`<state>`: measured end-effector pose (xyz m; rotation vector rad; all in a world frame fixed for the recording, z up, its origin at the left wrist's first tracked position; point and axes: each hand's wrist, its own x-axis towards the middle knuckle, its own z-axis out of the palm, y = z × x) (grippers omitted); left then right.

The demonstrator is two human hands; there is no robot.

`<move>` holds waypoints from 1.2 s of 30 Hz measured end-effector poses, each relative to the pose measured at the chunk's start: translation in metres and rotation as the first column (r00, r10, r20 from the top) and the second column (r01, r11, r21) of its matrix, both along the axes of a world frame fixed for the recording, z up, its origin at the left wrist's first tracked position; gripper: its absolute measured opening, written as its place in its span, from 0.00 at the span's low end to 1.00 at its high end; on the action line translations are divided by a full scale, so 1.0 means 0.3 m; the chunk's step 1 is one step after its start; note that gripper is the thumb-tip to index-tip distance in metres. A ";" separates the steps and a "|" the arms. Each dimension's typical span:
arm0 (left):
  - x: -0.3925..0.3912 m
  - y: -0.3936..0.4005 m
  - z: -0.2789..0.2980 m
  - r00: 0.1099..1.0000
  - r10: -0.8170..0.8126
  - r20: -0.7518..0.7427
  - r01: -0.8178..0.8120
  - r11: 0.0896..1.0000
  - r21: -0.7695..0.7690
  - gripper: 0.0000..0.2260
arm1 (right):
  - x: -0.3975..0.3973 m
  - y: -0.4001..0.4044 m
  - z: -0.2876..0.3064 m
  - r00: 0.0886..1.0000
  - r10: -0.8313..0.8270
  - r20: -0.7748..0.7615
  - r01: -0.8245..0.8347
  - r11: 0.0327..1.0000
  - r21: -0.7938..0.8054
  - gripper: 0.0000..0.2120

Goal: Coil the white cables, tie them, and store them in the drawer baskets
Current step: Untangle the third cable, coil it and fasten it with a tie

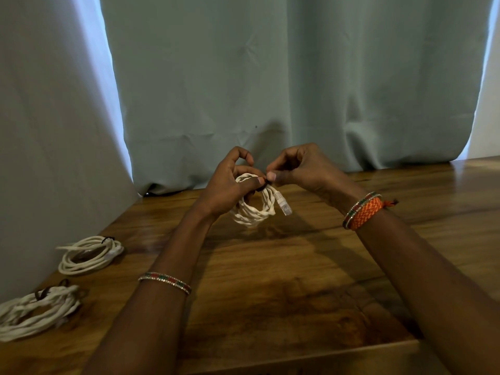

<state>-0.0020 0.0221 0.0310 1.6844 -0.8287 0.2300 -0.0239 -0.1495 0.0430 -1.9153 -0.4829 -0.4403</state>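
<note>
Above the middle of the wooden table, a coiled white cable hangs in the air between two hands, its clear plug dangling at the right side of the loop. At the top of the coil sits a dark tie, small and partly hidden by the fingers. The left hand grips the coil, with its thumb lying across the top strands beside the tie and its other fingers curled through and behind the loop. The right hand pinches the tie between thumb and forefinger, its thumb tip almost touching the left thumb, and its other fingers are curled in. The left forearm wears a thin beaded bangle; the right wrist wears a similar bangle next to an orange woven band. Well to the left on the table lie two more coils of white cable, each with a dark tie around it: one farther back and another near the table's left edge. Behind the table hangs a pale blue-grey curtain, its hem resting on the table's far edge.
</note>
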 end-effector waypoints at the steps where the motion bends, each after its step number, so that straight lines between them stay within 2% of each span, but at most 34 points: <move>1: -0.001 0.000 0.002 1.000 0.008 0.005 -0.008 1.000 -0.018 0.13 | 0.003 0.002 -0.003 1.000 -0.014 -0.005 0.013 1.000 -0.027 0.06; 6: 0.000 0.004 0.014 1.000 -0.009 0.026 0.010 0.999 -0.035 0.13 | 0.001 -0.005 -0.002 0.998 0.059 0.007 -0.060 0.998 0.028 0.07; 8: -0.001 0.002 0.012 1.000 -0.016 0.014 0.016 0.999 -0.032 0.13 | -0.003 -0.029 0.011 0.989 0.142 -0.038 -0.142 0.990 0.016 0.10; 11: 0.002 0.008 0.011 1.000 -0.010 -0.001 0.010 0.999 -0.050 0.13 | -0.009 -0.056 0.022 0.946 0.294 -0.138 -0.278 0.952 0.127 0.13; 13: 0.006 0.012 0.011 1.000 -0.020 -0.006 0.020 0.998 -0.052 0.13 | -0.008 -0.063 0.025 0.929 0.335 -0.158 -0.311 0.937 0.156 0.12; 19: 0.005 0.017 0.014 0.999 -0.040 -0.031 0.039 0.998 -0.047 0.13 | -0.010 -0.059 0.033 0.904 0.378 -0.201 -0.314 0.905 0.288 0.15; 25: 0.001 0.018 0.013 0.996 -0.068 -0.061 0.067 0.997 -0.026 0.12 | -0.008 -0.061 0.031 0.873 0.388 -0.296 -0.213 0.849 0.484 0.15; 30: 0.007 0.022 0.010 0.994 -0.080 -0.075 0.078 0.996 -0.031 0.12 | -0.012 -0.065 0.024 0.839 0.458 -0.295 -0.284 0.829 0.481 0.08; 36: 0.006 0.017 0.009 0.994 -0.087 -0.070 0.087 0.996 0.001 0.12 | 0.009 -0.036 0.000 0.937 0.294 -0.188 -0.220 0.916 0.334 0.07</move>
